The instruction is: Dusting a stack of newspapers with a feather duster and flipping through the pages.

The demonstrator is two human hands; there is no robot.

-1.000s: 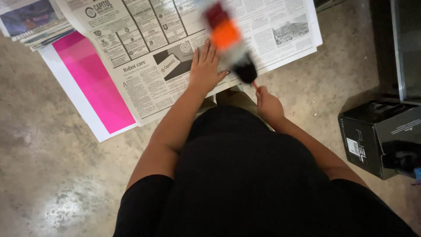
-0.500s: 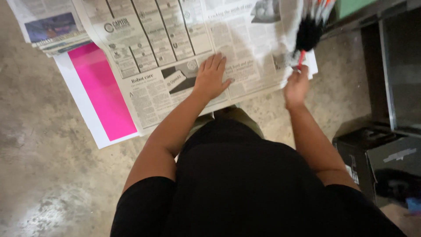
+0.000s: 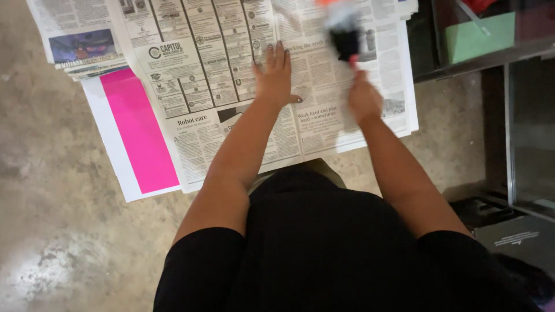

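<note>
1. The right hand (image 3: 363, 99) was closed in a fist around the lower end of a blurred brush-like tool with a black middle and an orange tip (image 3: 344, 32), over the right half of the spread black-and-white newspaper (image 3: 231, 86).
2. The tool's long axis ran roughly up and away from the person, leaning a little to the left, with its black part just above the fist and its orange end at the top edge of the view; motion blur hid its finer shape.
3. The left hand (image 3: 276, 75) lay flat on the newspaper, fingers spread and extended, holding nothing, just left of the right hand.
4. A bright pink sheet on white backing (image 3: 137, 136) lay partly under the newspaper's left side on the grey concrete floor (image 3: 52, 190).
5. Half a second before, the tool had stood near the paper's right edge; it had since moved left, nearer the flat left hand, which had stayed pressed on the page.
</note>
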